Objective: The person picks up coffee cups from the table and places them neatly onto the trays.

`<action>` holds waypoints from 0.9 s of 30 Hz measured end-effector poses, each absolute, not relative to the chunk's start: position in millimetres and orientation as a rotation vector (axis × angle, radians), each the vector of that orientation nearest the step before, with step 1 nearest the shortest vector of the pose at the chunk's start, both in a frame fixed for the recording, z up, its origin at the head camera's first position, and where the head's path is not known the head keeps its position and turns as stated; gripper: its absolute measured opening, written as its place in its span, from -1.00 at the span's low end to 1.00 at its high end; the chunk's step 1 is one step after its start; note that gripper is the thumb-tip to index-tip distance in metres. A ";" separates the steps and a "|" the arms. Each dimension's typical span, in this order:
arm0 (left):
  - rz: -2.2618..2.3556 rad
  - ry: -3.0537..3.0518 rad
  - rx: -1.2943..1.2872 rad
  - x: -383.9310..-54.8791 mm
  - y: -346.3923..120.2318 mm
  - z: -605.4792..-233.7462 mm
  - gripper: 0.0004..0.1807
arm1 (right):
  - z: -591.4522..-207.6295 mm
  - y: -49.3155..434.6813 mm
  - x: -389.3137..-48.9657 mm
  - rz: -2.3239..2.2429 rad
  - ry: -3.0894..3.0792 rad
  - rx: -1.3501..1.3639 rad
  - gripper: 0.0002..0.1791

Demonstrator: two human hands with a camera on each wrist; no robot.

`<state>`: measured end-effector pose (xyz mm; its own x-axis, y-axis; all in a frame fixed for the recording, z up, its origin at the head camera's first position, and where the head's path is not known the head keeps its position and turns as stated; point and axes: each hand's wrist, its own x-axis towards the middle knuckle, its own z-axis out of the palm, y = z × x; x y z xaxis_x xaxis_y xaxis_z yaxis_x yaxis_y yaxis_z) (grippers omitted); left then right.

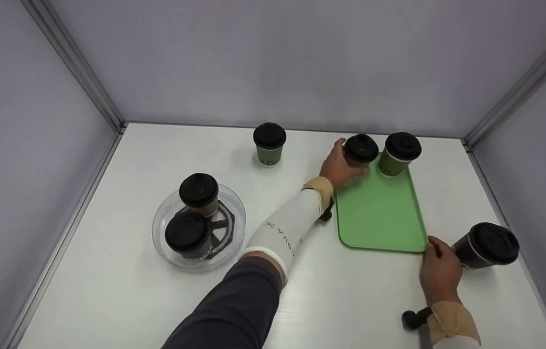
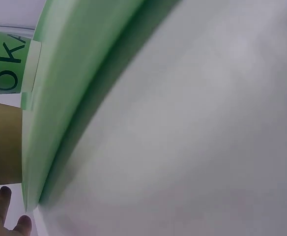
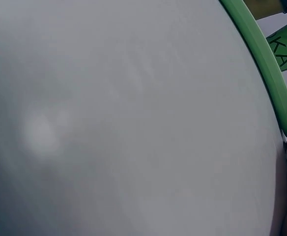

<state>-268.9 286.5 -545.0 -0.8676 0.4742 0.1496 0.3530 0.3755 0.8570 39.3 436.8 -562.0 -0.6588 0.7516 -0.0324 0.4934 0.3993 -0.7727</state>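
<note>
My left hand (image 1: 341, 167) reaches round a brown paper coffee cup (image 1: 357, 162) with a black lid at the far left corner of the green tray (image 1: 379, 213). In the left wrist view, the fingertips (image 2: 3, 199) lie right at the brown cup's side (image 2: 3, 142). A green coffee cup (image 1: 392, 164) stands beside it at the tray's far right corner. My right hand (image 1: 441, 269) grips the tray's near right corner, thumb and finger at the rim. Close beside that hand is a large black lidded cup (image 1: 476, 252).
On the left, a clear round dish (image 1: 159, 223) holds a brown cup (image 1: 205, 208) and a dark lidded cup (image 1: 188, 236). Another green cup (image 1: 269, 154) stands near the back wall (image 1: 302, 72). Side walls border the white table (image 1: 122, 291).
</note>
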 end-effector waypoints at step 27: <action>1.596 2.495 0.804 -269.1 218.4 -520.5 0.14 | -564.1 471.0 8.7 1.161 -2.405 -1.081 -0.50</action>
